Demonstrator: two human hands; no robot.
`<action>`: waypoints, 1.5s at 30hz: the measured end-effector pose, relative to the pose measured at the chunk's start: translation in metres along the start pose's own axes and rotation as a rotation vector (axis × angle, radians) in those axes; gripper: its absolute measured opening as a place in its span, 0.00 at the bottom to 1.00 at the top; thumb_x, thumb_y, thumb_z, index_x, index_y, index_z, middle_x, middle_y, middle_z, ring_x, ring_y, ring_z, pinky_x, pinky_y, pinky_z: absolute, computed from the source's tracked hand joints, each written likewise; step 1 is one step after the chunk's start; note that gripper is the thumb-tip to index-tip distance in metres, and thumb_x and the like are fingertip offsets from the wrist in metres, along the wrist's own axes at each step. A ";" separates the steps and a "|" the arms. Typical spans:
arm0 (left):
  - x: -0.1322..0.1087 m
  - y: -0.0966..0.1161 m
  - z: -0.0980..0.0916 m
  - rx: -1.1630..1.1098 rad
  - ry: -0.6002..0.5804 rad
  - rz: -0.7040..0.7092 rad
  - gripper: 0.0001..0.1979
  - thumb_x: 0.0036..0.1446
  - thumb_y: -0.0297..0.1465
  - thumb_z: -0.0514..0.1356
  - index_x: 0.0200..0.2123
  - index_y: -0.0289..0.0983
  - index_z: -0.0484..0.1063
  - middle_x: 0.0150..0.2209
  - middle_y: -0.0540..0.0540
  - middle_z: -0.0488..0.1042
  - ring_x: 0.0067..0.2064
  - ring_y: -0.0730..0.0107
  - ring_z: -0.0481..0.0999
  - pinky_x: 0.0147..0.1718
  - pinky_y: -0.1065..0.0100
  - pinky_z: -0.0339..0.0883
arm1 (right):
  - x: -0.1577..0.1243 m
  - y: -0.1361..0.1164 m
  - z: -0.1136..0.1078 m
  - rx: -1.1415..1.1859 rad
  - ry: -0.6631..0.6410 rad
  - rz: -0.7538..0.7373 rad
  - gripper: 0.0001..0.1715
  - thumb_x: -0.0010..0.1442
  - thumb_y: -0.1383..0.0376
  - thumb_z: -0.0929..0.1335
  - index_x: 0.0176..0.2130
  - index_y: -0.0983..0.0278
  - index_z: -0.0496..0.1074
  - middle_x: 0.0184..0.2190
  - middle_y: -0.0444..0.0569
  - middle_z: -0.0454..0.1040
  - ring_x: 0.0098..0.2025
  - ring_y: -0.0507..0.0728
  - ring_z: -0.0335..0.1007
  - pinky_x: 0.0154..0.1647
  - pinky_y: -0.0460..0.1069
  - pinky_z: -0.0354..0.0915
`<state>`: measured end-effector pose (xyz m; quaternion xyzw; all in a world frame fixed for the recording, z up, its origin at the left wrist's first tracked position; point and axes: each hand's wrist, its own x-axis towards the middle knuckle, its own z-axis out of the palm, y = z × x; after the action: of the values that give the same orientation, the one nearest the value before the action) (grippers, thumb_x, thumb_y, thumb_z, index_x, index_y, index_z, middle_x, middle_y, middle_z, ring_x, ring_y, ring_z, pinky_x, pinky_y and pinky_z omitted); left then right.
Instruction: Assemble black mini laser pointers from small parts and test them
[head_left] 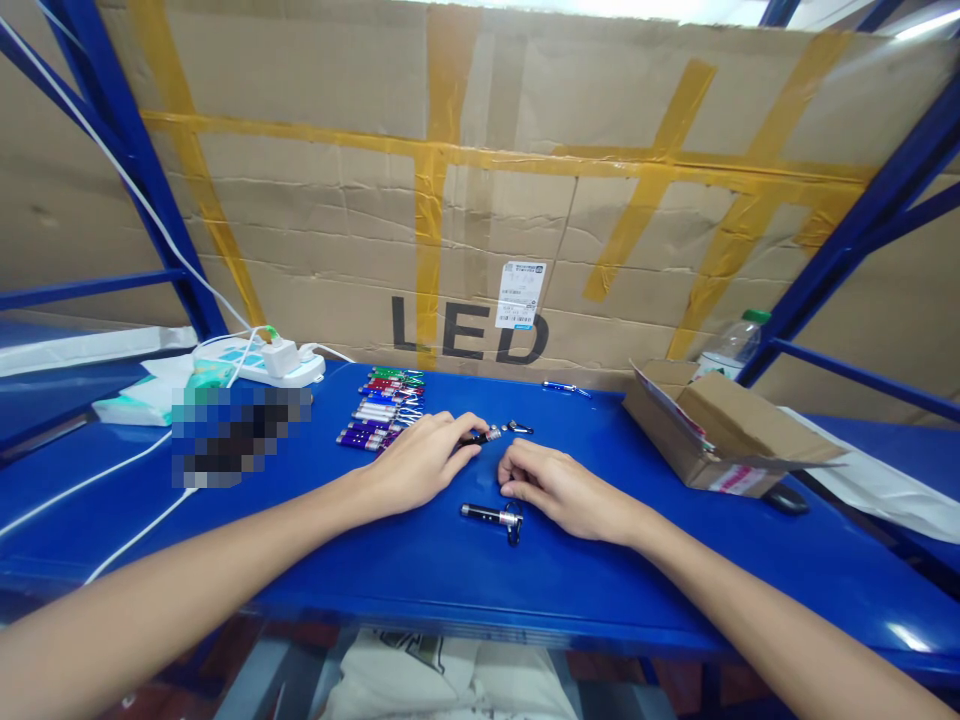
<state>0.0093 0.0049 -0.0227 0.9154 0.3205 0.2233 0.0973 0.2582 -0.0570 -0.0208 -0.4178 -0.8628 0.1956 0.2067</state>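
Observation:
My left hand [420,462] rests on the blue table [480,570], its fingers closed round a small black keychain flashlight [484,436] whose silver tip pokes out to the right. My right hand [559,490] lies beside it with the fingers curled down at the tabletop; what they pinch is hidden. A second black flashlight with a clip [491,515] lies just in front of my right hand. A small clip [519,428] sits behind the hands.
A row of several coloured flashlights [382,408] lies behind my left hand. An open cardboard box [720,430] stands at the right, a plastic bottle [731,345] behind it. A white power strip [259,362] with cables and a tissue pack [150,398] sit at the left. A cardboard wall marked LED stands behind.

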 end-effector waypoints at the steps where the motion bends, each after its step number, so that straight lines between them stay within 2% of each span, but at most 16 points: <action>1: 0.000 0.000 0.000 -0.002 -0.004 -0.003 0.13 0.75 0.33 0.57 0.59 0.42 0.71 0.52 0.43 0.80 0.54 0.54 0.79 0.55 0.54 0.70 | 0.000 0.000 0.000 0.003 0.002 -0.006 0.04 0.75 0.66 0.67 0.42 0.59 0.69 0.39 0.46 0.74 0.41 0.57 0.70 0.44 0.51 0.65; 11: 0.000 0.001 0.000 0.000 -0.022 -0.011 0.14 0.74 0.34 0.58 0.60 0.43 0.71 0.52 0.44 0.81 0.54 0.53 0.79 0.54 0.54 0.70 | 0.001 0.005 0.002 0.014 0.011 -0.037 0.08 0.78 0.65 0.63 0.43 0.59 0.68 0.42 0.47 0.74 0.45 0.58 0.71 0.48 0.51 0.65; 30: -0.001 -0.002 0.002 0.006 -0.023 0.008 0.15 0.74 0.35 0.59 0.60 0.43 0.71 0.51 0.45 0.80 0.53 0.54 0.79 0.53 0.55 0.70 | 0.001 0.003 0.003 -0.026 0.002 0.006 0.13 0.80 0.61 0.60 0.41 0.59 0.67 0.40 0.47 0.73 0.42 0.58 0.70 0.46 0.52 0.65; 34: -0.001 -0.001 0.001 -0.002 -0.025 0.009 0.14 0.75 0.35 0.58 0.60 0.43 0.71 0.51 0.45 0.80 0.53 0.54 0.79 0.54 0.55 0.70 | 0.001 0.000 0.001 -0.031 -0.005 0.026 0.11 0.78 0.59 0.65 0.41 0.59 0.68 0.39 0.46 0.73 0.42 0.58 0.71 0.45 0.51 0.65; 38: -0.001 0.001 0.000 0.003 -0.032 0.001 0.14 0.74 0.35 0.59 0.60 0.43 0.71 0.51 0.45 0.80 0.53 0.54 0.79 0.54 0.55 0.70 | 0.001 0.000 0.000 -0.034 -0.023 0.019 0.08 0.75 0.62 0.68 0.40 0.59 0.68 0.39 0.45 0.74 0.41 0.57 0.71 0.43 0.50 0.64; 45: -0.001 0.002 0.000 0.004 -0.030 0.000 0.14 0.74 0.35 0.59 0.60 0.43 0.71 0.50 0.44 0.80 0.53 0.54 0.79 0.53 0.55 0.70 | 0.002 0.002 0.001 0.011 0.037 0.037 0.11 0.78 0.60 0.63 0.41 0.59 0.67 0.39 0.46 0.75 0.39 0.57 0.72 0.42 0.51 0.64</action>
<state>0.0096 0.0030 -0.0222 0.9188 0.3195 0.2089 0.1004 0.2579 -0.0548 -0.0225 -0.4359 -0.8500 0.1965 0.2212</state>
